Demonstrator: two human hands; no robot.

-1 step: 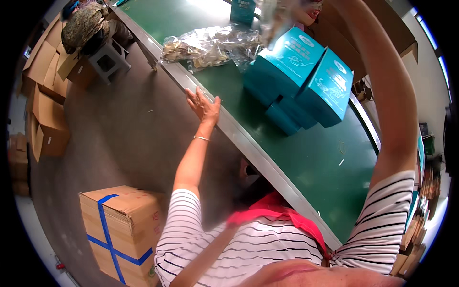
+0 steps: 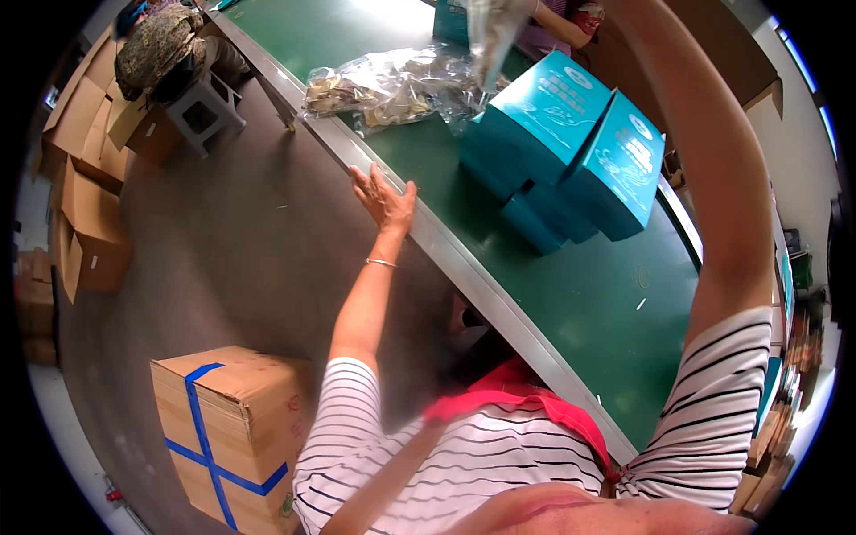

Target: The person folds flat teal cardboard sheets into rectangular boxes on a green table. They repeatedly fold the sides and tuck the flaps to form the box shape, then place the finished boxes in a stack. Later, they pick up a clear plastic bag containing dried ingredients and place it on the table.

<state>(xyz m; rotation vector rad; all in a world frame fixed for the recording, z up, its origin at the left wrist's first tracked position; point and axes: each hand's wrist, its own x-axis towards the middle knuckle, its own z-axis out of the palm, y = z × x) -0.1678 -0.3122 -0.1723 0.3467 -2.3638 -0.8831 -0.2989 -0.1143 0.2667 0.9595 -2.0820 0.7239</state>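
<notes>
My left hand rests with fingers apart on the metal rim of a green-topped work table. It holds nothing. My right forearm reaches up and away over the right side, and its hand lies beyond the top edge of the picture. Below that arm are teal printed boxes, a larger one and a narrower one, with more teal sides under them. Clear plastic bags with pale brown contents lie to their left. A blurred clear bag hangs above; what holds it cannot be made out.
Across the table shows another person's arm. A taped carton stands on the floor at lower left. Open cartons line the far left, near a grey stool. Another teal box sits at the table's far end.
The blurred clear bag has shifted left and down, and more of the other person's arm shows. My left hand stays on the rim; the whole view has shifted slightly.
</notes>
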